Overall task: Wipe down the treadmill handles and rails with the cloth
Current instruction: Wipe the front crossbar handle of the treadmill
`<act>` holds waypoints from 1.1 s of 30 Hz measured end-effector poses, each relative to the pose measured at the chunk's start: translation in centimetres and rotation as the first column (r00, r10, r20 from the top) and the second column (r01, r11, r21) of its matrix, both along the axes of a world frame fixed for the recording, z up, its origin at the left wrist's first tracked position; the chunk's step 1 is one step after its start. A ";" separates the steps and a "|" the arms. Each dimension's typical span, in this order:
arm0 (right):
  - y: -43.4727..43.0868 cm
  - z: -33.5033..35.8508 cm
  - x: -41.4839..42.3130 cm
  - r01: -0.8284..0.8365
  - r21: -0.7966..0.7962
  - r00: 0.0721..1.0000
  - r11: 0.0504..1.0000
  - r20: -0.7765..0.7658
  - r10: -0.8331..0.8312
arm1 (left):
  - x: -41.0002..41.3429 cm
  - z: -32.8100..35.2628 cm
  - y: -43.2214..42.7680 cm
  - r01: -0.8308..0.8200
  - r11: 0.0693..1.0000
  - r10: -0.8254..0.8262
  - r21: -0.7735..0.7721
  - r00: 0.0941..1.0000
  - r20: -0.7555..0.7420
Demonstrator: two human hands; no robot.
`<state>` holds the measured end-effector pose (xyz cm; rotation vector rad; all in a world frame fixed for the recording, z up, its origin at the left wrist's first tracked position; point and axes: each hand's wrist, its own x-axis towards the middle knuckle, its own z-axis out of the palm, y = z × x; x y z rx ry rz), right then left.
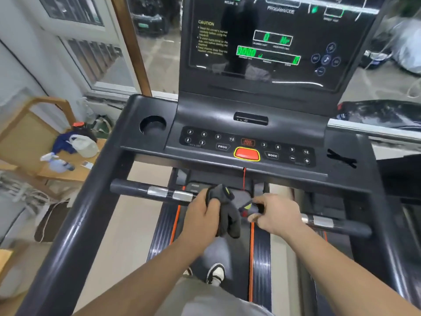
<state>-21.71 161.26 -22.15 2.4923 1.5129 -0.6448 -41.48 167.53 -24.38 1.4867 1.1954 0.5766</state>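
Left hand: from my remote seat I see the left hand [206, 214] curled tight round a bunched cloth [227, 215], knuckles toward the camera.
Right hand: the right hand [276, 213] has thumb and forefinger pinching the cloth's right edge; blur softens the contact there.
Cloth: dark grey with small yellow-green marks. It is held in the air between both hands, its loose end hanging below the left hand, over the belt [230, 252].
Left handle: the left handle [136, 190] is a black bar with 2 silver pads, and its inner end is just beside the left hand.
Right handle: the right handle [341, 225] is a matching bar that emerges past the right wrist. I cannot tell whether the cloth touches either bar.
Rails: the left rail [75, 224] and the right rail [387, 224] are glossy black and run down both sides of my view, well apart from the cloth.
Console: the console [250, 106] has a lit green display. Below it sit numbered keys and a red stop button [247, 154], with a red cord [244, 179] dropping from it toward the cloth.
Cup holder: the cup holder [152, 125] is a round well at the console's left.
Tabletop: a wooden tabletop [68, 169] left of the treadmill carries a spray bottle [57, 161] lying down and a pale jug [84, 145].
Feet: 1 white-and-black shoe [216, 273] stands on the belt.
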 end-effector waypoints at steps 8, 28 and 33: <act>-5.1 0.4 4.2 0.086 0.126 0.990 0.988 -0.121 -0.071 | 2.5 2.1 1.3 -0.063 0.997 0.065 -0.043 0.997 0.051; -8.5 -1.9 12.4 -0.051 0.089 0.999 0.995 0.004 0.051 | 16.6 -2.5 -5.1 0.712 0.657 -0.167 0.246 0.456 -0.874; -8.4 -1.8 12.7 -0.061 0.099 0.998 0.993 -0.005 0.062 | 21.0 -1.2 -0.4 0.576 0.767 -0.536 -0.282 0.335 -0.775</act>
